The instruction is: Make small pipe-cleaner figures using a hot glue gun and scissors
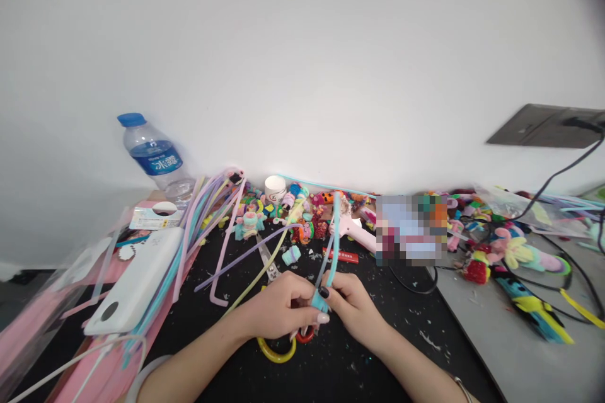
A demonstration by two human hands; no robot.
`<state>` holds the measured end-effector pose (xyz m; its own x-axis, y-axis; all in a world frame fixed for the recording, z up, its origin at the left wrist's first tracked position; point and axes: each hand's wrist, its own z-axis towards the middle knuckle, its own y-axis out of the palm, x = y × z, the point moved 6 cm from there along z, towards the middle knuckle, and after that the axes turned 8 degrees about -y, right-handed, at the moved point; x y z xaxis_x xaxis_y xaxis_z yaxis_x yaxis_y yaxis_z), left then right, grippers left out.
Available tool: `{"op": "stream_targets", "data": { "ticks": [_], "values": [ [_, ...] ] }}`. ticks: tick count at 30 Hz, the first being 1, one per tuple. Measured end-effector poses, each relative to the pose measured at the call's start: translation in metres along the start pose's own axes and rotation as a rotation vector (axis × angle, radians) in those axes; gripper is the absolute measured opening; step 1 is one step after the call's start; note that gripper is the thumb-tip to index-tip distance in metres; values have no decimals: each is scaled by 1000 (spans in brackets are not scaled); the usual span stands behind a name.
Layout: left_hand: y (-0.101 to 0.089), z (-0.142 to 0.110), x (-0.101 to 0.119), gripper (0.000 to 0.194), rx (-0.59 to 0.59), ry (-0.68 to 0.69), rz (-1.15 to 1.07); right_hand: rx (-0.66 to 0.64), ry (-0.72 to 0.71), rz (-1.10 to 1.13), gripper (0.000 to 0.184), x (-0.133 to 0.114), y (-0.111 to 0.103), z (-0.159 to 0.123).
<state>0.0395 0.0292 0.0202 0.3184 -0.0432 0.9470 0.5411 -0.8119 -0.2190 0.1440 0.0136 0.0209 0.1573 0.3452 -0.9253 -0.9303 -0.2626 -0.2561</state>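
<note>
A light-blue fuzzy stem [336,239] stands up between the two hands at the middle of the counter [401,315], its long axis running toward twelve o'clock with a slight lean to one; the free tip is at the top. It looks plush and thin, with a duller second strand beside it and a compact blue bunch at its base. The fingers of the left hand [283,307] and right hand [352,310] pinch that base from nine and three o'clock. Toward four, black surface flecked with scraps reaches a slanting edge beside a grey surface [482,340]. Colourful fuzzy figures [302,232] crowd twelve, before the white wall [302,75]; a yellow loop handle [278,360] lies at seven.
</note>
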Motion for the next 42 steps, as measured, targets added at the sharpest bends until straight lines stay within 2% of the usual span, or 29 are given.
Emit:
{"op": "stream_targets", "data": {
  "ticks": [3,5,7,9,12,18,21,26,31,37,39,42],
  "values": [
    [1,-1,0,23,-12,10,-11,-119,22,4,36,-1,7,1],
    [1,0,-2,22,-4,3,-31,-122,22,-4,37,-1,7,1],
    [-2,1,-6,23,51,-29,-74,-14,20,-20,39,1,1,1],
    [-8,2,-9,23,171,-47,-88,150,35,-27,41,5,-9,-1],
    [-15,0,-8,19,351,17,17,305,82,-18,40,13,-18,-3],
    [-16,-5,3,20,495,211,311,252,108,44,39,14,-9,-3],
    [-16,-6,4,24,502,249,375,263,121,57,39,17,-8,-4],
    [-11,-8,7,29,445,327,472,258,135,47,41,21,-9,-6],
    [-10,-10,9,30,460,362,555,263,91,29,39,14,-8,-3],
    [-16,-8,7,20,459,278,483,271,6,-95,37,2,-12,0],
    [-23,-9,4,12,508,227,433,261,-16,-150,36,1,-14,0],
    [-29,-10,2,22,564,221,361,198,-44,-212,34,1,-12,1]
  ]
}}
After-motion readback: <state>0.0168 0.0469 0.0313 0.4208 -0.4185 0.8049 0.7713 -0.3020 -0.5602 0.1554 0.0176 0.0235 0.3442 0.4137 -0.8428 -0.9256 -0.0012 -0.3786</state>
